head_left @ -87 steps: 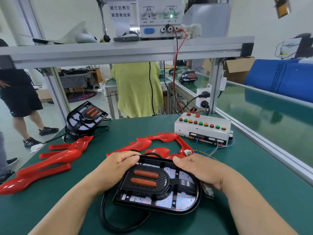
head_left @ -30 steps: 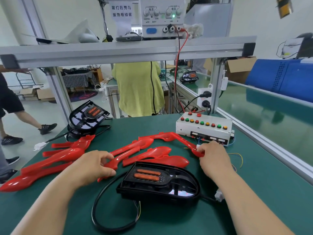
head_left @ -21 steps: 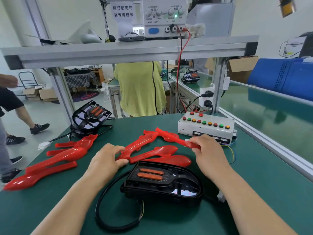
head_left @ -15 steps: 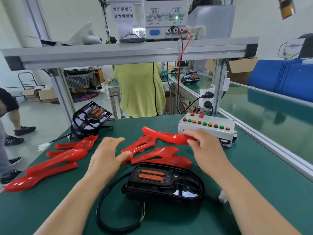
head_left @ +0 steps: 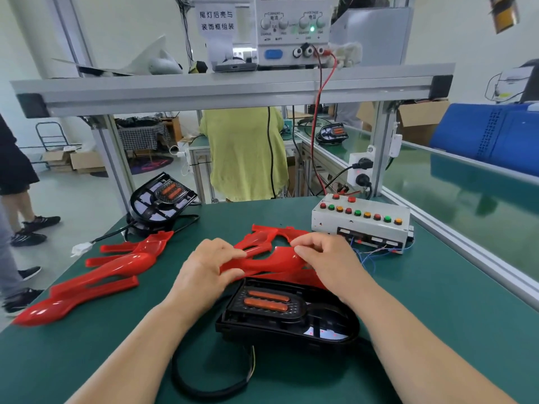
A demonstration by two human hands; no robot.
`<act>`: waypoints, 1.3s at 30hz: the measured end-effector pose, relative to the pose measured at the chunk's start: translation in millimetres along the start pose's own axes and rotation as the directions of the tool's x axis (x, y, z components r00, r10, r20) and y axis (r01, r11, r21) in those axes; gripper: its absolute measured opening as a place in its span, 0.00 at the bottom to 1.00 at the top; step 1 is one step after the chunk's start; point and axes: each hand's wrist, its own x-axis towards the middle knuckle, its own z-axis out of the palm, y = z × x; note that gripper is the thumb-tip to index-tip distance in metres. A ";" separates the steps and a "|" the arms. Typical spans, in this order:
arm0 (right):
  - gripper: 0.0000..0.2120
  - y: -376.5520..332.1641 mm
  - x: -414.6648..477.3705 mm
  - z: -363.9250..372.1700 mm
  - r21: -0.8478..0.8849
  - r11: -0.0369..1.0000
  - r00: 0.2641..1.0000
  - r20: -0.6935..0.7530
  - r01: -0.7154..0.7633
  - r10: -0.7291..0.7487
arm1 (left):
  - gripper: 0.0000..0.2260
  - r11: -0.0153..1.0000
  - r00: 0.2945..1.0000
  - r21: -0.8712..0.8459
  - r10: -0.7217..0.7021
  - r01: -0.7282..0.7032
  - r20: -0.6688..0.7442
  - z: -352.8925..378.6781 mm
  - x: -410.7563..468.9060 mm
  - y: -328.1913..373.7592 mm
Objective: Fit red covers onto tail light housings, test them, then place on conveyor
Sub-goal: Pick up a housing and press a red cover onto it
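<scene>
A green-matted surface (head_left: 437, 330) stands under an aluminium shelf (head_left: 233, 88) that carries a power supply (head_left: 291, 27) with a small green lamp lit. To the right runs a green conveyor (head_left: 466, 199). Beyond the surface a person in a yellow-green top (head_left: 245, 153) stands with their back turned.

Near the middle, both hands hold one red cover (head_left: 271, 259) just above the surface, behind the far edge of the black tail light housing (head_left: 288, 316). The left hand (head_left: 207, 266) grips the cover's left end, thumb on top and fingers curled under it. The right hand (head_left: 329, 263) pinches its right part with bent fingers. Whether the cover touches the housing cannot be told.

The housing lies flat near the front edge with two orange bars showing in its top, and a black cable (head_left: 204, 383) loops from it toward the front. More red covers (head_left: 96, 275) lie in a heap at the left, well apart from the hands. A second housing (head_left: 163, 199) sits tilted at the back left, and a white button box (head_left: 361, 220) sits at the back right, just beyond the right hand
</scene>
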 end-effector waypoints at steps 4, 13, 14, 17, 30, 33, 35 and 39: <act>0.08 6.4 -2.5 -2.9 0.033 0.999 1.000 0.024 -0.020 0.020 | 0.13 0.998 1.000 0.053 -0.019 0.017 0.025 4.7 2.7 -2.3; 0.22 14.0 -11.1 -54.5 -0.418 0.909 0.909 0.384 0.012 0.164 | 0.10 0.963 0.962 0.070 -0.254 0.261 -0.100 6.3 0.5 -13.3; 0.22 15.0 -10.9 -53.3 -0.437 0.899 0.901 0.401 0.029 0.166 | 0.10 0.960 0.959 0.067 -0.265 0.272 -0.097 7.3 0.8 -13.1; 0.17 20.8 -7.8 -44.2 -0.434 0.899 0.929 0.352 0.052 0.116 | 0.12 0.955 0.956 0.076 -0.279 0.286 -0.087 8.6 0.5 -13.0; 0.11 23.2 0.0 -31.0 -0.017 0.995 0.985 0.135 -0.102 0.103 | 0.13 0.995 0.990 -0.094 0.012 -0.025 -0.137 4.5 -3.1 9.6; 0.14 21.9 -0.7 -29.2 -0.055 0.996 0.982 0.170 -0.071 0.079 | 0.16 0.994 0.991 -0.077 0.067 -0.077 -0.118 3.9 -2.4 9.8; 0.15 20.0 -0.6 -26.1 -0.006 0.997 0.981 0.175 -0.080 0.080 | 0.17 0.990 0.987 -0.049 0.127 -0.133 -0.096 5.0 -1.4 11.9; 0.15 15.2 -2.1 -22.0 0.153 0.975 0.975 0.178 -0.161 0.133 | 0.18 0.985 0.986 -0.090 0.135 -0.144 -0.102 6.7 -1.3 16.0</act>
